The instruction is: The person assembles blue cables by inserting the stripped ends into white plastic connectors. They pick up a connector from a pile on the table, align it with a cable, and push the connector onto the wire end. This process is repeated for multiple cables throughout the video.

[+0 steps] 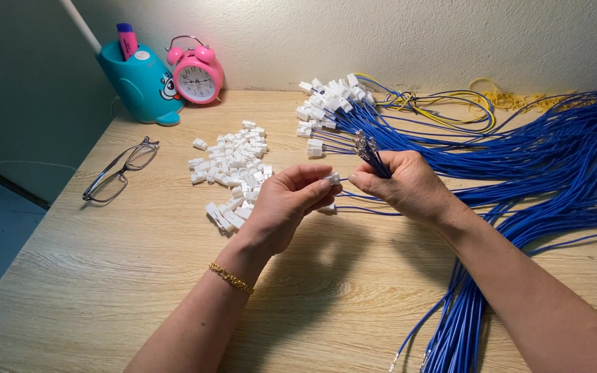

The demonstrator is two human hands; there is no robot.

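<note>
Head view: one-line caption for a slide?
Left hand pinches a white connector while right hand holds blue wires on a wooden table.

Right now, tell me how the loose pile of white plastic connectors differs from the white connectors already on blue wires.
The loose pile of white plastic connectors lies left of the hands with no wires attached; the white connectors already on blue wires sit farther back, near the wall, each trailing a wire. The loose pile spreads wide and scattered; the wired ones bunch tighter. Both look like the same small white housings, resting on the wooden table.
</note>
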